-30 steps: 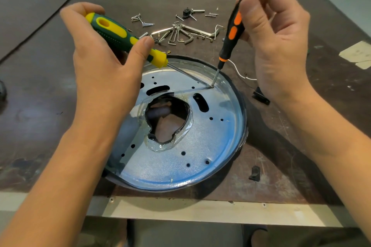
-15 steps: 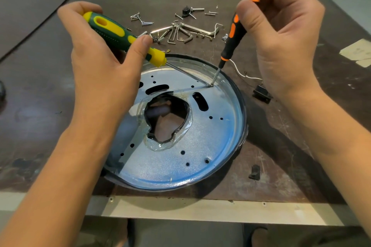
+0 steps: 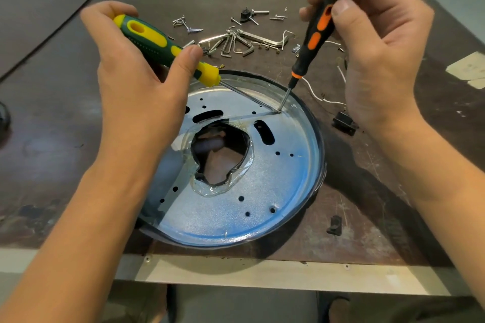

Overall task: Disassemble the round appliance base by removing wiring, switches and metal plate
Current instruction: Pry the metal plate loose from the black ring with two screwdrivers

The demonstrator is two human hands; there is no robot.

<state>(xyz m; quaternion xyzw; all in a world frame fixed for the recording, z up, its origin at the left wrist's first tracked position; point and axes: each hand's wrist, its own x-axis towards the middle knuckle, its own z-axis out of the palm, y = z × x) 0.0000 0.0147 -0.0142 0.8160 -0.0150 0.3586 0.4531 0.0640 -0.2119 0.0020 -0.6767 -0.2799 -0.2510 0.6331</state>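
Observation:
A round metal plate point(image 3: 275, 191) sits in the black round base point(image 3: 319, 123) near the table's front edge, with a jagged hole in its middle. My left hand point(image 3: 136, 92) grips a green and yellow screwdriver point(image 3: 157, 44) whose shaft slants down to the plate's far right rim. My right hand point(image 3: 372, 55) pinches a slim black and orange screwdriver point(image 3: 312, 39) held nearly upright. Both tips meet at one spot point(image 3: 278, 110) by the rim.
Loose screws point(image 3: 187, 25), hex keys point(image 3: 236, 43) and a small black part point(image 3: 245, 14) lie behind the base. A white wire point(image 3: 315, 92) and a black switch point(image 3: 343, 123) lie to its right. Another black piece point(image 3: 334, 225) sits near the front edge.
My right hand has shifted its pinch on the orange screwdriver, turning the handle, and its handle leans a little more to the right. The tips stay at the same spot. My left hand barely moved.

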